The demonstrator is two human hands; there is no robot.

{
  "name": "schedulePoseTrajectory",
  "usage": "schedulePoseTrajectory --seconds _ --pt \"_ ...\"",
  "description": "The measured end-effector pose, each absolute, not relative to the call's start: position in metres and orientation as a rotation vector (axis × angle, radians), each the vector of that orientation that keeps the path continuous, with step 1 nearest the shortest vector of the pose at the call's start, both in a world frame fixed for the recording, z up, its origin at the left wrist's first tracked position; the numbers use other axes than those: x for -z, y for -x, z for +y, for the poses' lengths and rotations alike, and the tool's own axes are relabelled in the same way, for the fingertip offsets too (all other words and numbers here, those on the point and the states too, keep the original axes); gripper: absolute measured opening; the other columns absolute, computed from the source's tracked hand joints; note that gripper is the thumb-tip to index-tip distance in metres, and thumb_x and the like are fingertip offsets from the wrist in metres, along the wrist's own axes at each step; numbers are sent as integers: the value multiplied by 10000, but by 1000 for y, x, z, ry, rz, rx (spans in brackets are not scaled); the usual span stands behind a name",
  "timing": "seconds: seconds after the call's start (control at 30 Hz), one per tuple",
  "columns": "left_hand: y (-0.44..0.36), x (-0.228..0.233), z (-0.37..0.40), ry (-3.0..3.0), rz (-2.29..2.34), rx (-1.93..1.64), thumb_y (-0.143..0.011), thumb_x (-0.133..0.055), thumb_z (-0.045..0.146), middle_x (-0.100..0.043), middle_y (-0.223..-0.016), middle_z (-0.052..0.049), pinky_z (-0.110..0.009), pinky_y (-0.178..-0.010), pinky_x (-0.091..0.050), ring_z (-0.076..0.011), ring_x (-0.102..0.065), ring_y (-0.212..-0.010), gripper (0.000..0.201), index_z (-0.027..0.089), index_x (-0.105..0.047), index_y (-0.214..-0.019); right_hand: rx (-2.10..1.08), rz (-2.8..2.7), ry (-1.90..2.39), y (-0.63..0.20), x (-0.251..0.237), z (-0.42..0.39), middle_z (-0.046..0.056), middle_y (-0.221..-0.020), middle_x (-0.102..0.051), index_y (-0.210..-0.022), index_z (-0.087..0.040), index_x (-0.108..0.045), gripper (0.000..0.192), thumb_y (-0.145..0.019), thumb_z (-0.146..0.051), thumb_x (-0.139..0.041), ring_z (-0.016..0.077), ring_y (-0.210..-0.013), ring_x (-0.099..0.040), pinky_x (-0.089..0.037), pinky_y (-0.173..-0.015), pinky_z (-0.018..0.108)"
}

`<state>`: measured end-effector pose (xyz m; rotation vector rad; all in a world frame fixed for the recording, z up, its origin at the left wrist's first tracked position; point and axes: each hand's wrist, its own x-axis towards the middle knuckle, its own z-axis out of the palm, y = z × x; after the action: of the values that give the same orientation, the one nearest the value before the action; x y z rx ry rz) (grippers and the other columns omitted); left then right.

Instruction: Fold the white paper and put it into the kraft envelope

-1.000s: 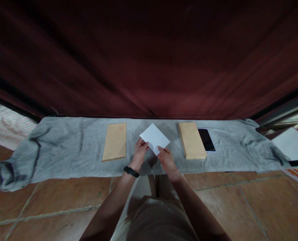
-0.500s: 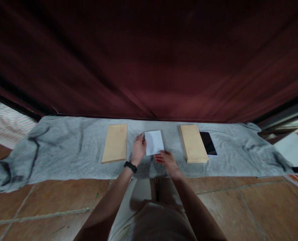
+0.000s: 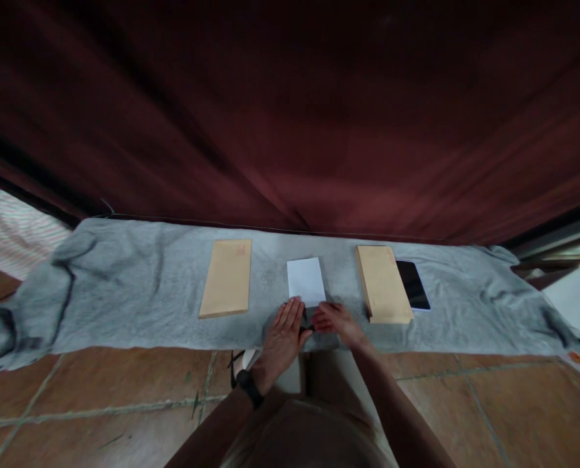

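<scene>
My left hand (image 3: 284, 333) lies flat and open on the gray cloth (image 3: 124, 286), fingers spread, its fingertips just short of the near edge of the white paper (image 3: 306, 281). My right hand (image 3: 336, 318) rests beside it, fingers loosely extended and holding nothing, touching or nearly touching the paper's near right corner; I cannot tell which. The paper lies flat on the cloth in the middle, released, between a single brown envelope (image 3: 226, 277) on my left and a stack of brown envelopes (image 3: 382, 283) on my right. A dark phone (image 3: 413, 284) sits just beyond that stack, touching its far side. The cloth covers a low surface in front of a dark red curtain (image 3: 290, 110), with the tiled floor (image 3: 99, 390) below.

The paper is light and lies loose, so I judge that a careless brush of my fingertips could skew it or slide it toward the stack. The cloth is soft and wrinkled, and pressing down with my palm could drag it and shift everything resting on it. If my right hand swings wide, it could knock the top envelopes off square or nudge the phone.
</scene>
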<state>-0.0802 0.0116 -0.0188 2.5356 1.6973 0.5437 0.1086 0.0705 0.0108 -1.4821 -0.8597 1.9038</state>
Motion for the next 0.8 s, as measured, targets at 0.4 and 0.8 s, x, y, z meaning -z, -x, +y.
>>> schedulePoseTrajectory --seconds 0.4,0.8 --pt "80 24 12 -2513 1684 -570 -1022 -470 423 -488 -1538 -209 -487 -1219 -370 -303 -397 -1488 585 54 -500 -1476 -799 -2288 1087 -82 -12 108 58 -1393 -662 -1258 -247 -713 329 -1008 -259 -500 204 -1349 -567 -404 -1209 437" --pt "76 26 11 -2417 1676 -683 -1031 -451 366 -530 -1522 -156 -487 -1190 -398 -285 -469 -1444 542 148 -449 -1527 -589 -2547 984 -68 9 160 55 -1525 -537 -1444 -234 -578 425 -1032 -244 -475 188 -1446 -469 -301 -1275 440"
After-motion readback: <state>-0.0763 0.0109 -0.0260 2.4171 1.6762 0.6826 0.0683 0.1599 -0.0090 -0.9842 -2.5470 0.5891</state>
